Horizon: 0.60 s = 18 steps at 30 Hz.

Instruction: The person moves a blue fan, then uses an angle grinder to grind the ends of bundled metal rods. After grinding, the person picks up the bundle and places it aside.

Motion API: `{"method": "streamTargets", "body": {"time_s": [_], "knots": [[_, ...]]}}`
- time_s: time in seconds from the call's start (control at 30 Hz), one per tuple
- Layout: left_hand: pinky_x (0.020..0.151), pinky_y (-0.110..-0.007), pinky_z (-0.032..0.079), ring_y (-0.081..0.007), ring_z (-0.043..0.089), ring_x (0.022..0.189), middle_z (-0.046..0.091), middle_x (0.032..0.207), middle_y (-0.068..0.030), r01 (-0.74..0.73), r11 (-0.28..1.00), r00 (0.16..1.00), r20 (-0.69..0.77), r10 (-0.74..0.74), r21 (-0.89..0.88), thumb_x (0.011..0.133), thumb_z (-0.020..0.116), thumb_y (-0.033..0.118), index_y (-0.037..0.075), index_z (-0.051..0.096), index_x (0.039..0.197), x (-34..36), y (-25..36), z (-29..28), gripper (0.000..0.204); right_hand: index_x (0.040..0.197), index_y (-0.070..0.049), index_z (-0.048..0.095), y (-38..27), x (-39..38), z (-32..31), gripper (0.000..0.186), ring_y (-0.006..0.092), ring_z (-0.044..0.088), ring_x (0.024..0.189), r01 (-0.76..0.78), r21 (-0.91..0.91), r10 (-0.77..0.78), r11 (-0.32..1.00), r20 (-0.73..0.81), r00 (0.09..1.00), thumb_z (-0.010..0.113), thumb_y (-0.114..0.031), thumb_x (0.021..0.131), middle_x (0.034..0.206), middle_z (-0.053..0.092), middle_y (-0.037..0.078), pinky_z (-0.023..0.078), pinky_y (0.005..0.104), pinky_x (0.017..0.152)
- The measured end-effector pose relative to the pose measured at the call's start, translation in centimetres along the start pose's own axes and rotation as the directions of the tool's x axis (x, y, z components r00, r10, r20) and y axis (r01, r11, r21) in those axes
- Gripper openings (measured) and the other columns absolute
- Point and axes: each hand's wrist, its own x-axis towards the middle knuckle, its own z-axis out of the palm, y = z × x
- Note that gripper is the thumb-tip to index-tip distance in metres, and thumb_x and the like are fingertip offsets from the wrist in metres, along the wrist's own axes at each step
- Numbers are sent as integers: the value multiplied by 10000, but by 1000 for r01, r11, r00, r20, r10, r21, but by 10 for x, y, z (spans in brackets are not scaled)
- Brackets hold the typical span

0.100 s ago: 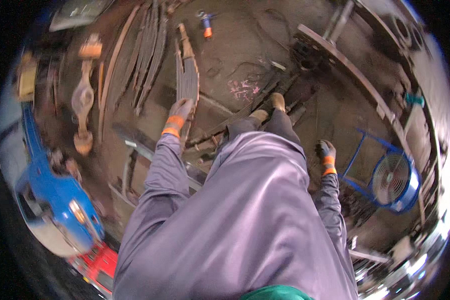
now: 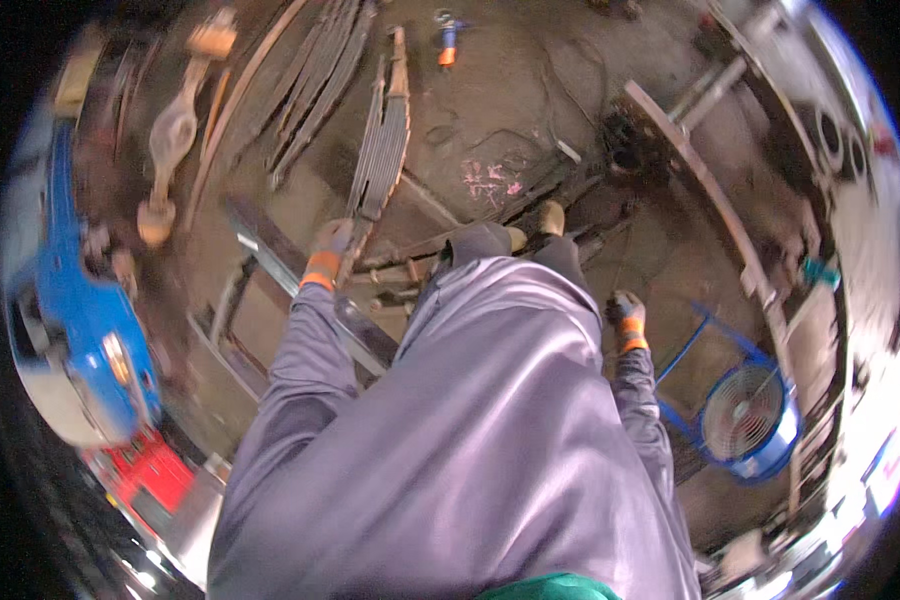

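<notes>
My left hand (image 2: 333, 237), in a dark glove with an orange cuff, hangs beside the near end of a stack of steel leaf springs (image 2: 382, 150). Its fingers are smeared and partly turned away, so I cannot tell whether they touch the stack or how they are bent. My right hand (image 2: 625, 305), gloved the same way, hangs by my right side, nearest to a blue-framed round fan (image 2: 745, 412). Nothing shows in it, but its fingers are too dark and small to read.
A blue and orange hand-held power tool (image 2: 447, 45) lies ahead on the floor. Long metal bars (image 2: 315, 90) and an axle housing (image 2: 173, 128) lie to the left. A curved steel beam (image 2: 705, 175) runs along the right. A blue vehicle cab (image 2: 90, 310) stands far left.
The whole view has turned and shifted with my head. My left hand now appears lower and farther left, away from the middle of the leaf-spring stack.
</notes>
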Motion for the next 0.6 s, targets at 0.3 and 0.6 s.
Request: {"method": "streamTargets", "body": {"time_s": [0.3, 0.6], "knots": [[749, -391, 502, -261, 657, 916, 694, 1115, -111, 123, 954, 979, 194, -70, -275, 975, 537, 345, 65, 601, 1296, -173, -185, 171, 431, 1042, -64, 675, -108, 87, -29, 216, 184, 605, 567, 27, -182, -1, 983, 136, 991, 667, -232, 906, 787, 676, 67, 447, 306, 470], [789, -390, 521, -247, 658, 1012, 670, 1220, -58, 215, 882, 976, 48, -215, -420, 990, 549, 253, 91, 562, 1349, -171, -146, 274, 394, 997, -39, 683, -210, 137, -9, 196, 165, 593, 534, 12, -337, 99, 942, 312, 945, 664, -220, 924, 702, 644, 58, 452, 303, 470]]}}
